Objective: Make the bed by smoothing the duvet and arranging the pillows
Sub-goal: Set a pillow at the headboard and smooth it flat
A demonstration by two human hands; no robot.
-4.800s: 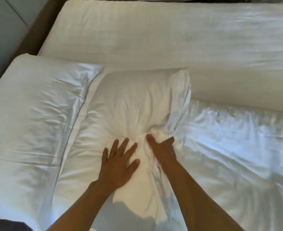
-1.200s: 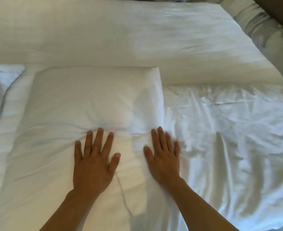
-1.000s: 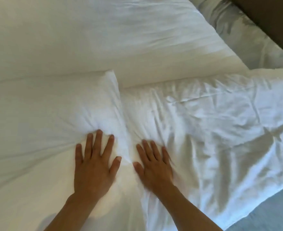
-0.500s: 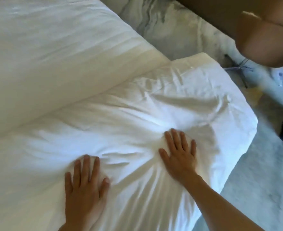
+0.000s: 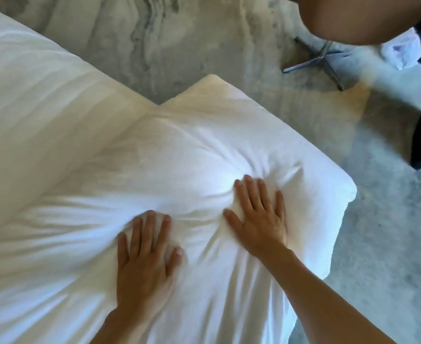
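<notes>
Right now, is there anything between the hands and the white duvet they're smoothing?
No, nothing visible. The left hand and the right hand both lie flat with fingers spread, pressing straight on the duvet. Only wrinkles fan out around them. No pillow or other item sits on that part.

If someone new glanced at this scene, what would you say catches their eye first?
Two bare hands pressed flat into a white duvet: the left hand low at centre, the right hand beside it, nearer the bed's corner, with creases fanning out from both. Beyond that corner lies pale grey carpet, and a metal chair base stands at upper right.
</notes>
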